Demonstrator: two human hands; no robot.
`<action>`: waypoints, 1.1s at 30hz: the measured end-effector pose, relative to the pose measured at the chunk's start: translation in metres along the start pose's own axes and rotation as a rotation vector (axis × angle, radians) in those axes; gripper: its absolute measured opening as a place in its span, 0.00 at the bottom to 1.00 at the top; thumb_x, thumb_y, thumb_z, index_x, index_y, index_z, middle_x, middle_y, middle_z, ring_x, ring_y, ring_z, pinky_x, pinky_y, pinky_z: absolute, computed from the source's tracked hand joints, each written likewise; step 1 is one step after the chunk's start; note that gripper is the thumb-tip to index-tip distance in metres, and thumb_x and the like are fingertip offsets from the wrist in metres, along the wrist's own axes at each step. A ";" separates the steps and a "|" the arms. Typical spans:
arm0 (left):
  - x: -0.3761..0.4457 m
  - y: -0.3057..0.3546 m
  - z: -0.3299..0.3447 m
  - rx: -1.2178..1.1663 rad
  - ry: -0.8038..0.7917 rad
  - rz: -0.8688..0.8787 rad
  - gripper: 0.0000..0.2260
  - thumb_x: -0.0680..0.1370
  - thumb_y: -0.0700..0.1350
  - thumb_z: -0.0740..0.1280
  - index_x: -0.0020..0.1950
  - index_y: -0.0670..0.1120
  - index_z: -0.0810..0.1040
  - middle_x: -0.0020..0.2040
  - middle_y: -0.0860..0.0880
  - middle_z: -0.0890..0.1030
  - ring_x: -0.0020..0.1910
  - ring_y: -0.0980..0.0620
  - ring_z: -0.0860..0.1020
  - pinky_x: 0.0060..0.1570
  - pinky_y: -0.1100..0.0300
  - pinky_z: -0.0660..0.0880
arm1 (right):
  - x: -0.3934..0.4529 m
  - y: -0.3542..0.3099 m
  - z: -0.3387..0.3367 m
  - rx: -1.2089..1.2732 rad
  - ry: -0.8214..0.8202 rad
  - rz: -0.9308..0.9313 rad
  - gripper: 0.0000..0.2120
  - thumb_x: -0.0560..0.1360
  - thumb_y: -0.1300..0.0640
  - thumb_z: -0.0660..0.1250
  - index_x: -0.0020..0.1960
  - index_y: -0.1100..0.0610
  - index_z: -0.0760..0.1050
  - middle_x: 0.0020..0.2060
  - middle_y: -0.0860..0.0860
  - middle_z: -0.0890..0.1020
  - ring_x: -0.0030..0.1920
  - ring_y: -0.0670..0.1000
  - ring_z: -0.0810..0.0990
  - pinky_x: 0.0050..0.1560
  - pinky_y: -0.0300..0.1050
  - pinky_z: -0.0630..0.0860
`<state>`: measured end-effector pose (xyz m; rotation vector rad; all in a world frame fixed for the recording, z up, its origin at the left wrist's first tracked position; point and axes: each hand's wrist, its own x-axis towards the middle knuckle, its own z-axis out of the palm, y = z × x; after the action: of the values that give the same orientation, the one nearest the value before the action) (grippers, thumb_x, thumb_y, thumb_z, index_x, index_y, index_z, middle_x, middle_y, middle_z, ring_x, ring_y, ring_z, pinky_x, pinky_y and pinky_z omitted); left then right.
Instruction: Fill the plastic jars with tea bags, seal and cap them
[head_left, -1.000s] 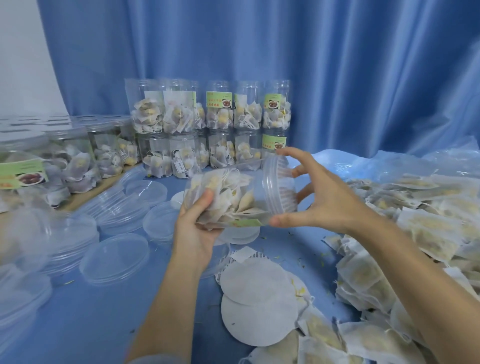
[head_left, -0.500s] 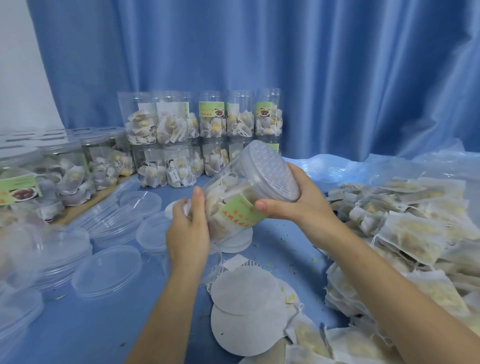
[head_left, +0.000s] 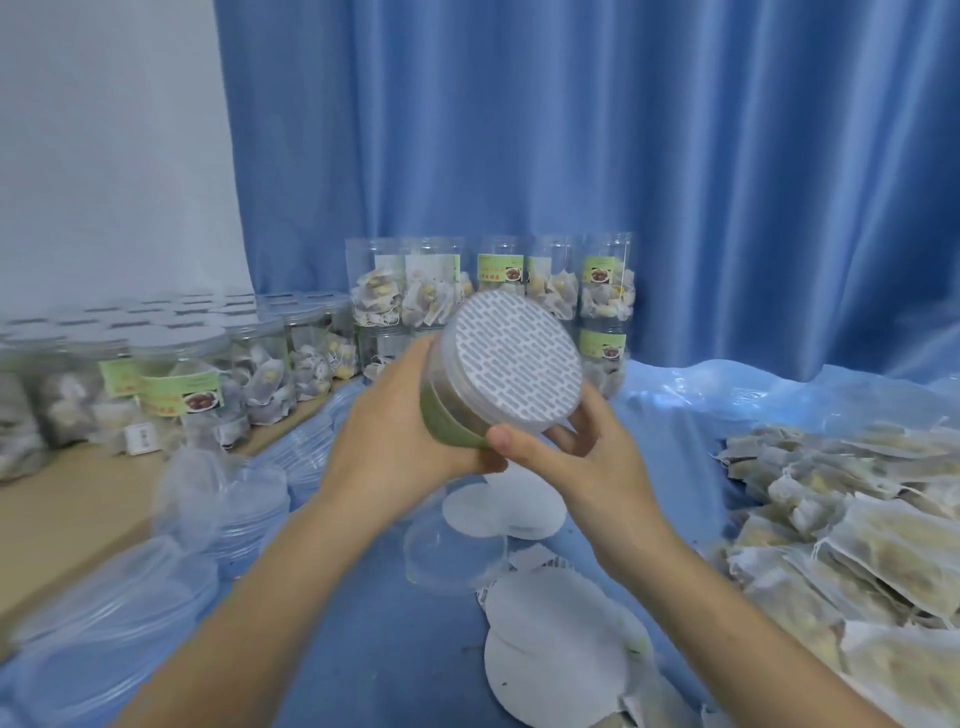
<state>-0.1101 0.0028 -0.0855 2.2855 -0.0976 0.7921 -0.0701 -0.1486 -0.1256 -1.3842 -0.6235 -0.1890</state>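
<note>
Your left hand (head_left: 400, 441) wraps the body of the jar (head_left: 467, 410), fingers curled around its far side, while your right hand (head_left: 576, 457) pinches the rim end between thumb and fingers, both closed on it. You hold it lifted above the counter (head_left: 363, 649), tipped so the patterned seal (head_left: 511, 364) faces you. No clear cap is on it that I can make out, so capping looks like the step left.

The likely slip is here: the plastic wall is smooth and your grip is mostly fingertips, so turning it further could let it roll out and drop among the loose lids (head_left: 457, 551). Press a thumb into the seal and you may dent or lift its edge. Below your wrists lie white paper discs (head_left: 550, 623); a falling jar could scatter them. The tea bags (head_left: 857, 519) heaped to your right sit near your forearm, and a wide elbow swing would drag some off the pile. The finished jars (head_left: 498, 291) stacked at the back are well apart from all this.
</note>
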 end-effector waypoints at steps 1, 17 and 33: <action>-0.004 -0.006 -0.014 0.006 0.000 -0.004 0.38 0.51 0.57 0.78 0.58 0.64 0.66 0.53 0.63 0.77 0.52 0.59 0.76 0.44 0.64 0.72 | -0.002 -0.001 0.014 0.000 -0.004 -0.014 0.40 0.56 0.46 0.82 0.65 0.46 0.71 0.58 0.38 0.79 0.59 0.39 0.77 0.59 0.41 0.75; -0.068 -0.150 -0.224 -0.109 0.307 -0.421 0.36 0.43 0.60 0.76 0.50 0.58 0.75 0.46 0.56 0.83 0.39 0.59 0.79 0.27 0.64 0.69 | 0.031 -0.014 0.288 -0.281 -0.375 -0.117 0.16 0.63 0.39 0.75 0.42 0.41 0.71 0.37 0.40 0.66 0.38 0.38 0.67 0.38 0.24 0.65; -0.059 -0.223 -0.234 -0.277 0.337 -0.660 0.35 0.71 0.35 0.72 0.73 0.47 0.60 0.49 0.55 0.77 0.45 0.60 0.75 0.41 0.68 0.71 | 0.056 0.039 0.346 -0.486 -0.629 0.148 0.27 0.75 0.58 0.67 0.72 0.56 0.64 0.65 0.54 0.74 0.63 0.54 0.73 0.61 0.45 0.70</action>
<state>-0.2152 0.3125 -0.1205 1.7271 0.6290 0.7317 -0.1091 0.2015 -0.1116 -1.9749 -1.0334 0.2447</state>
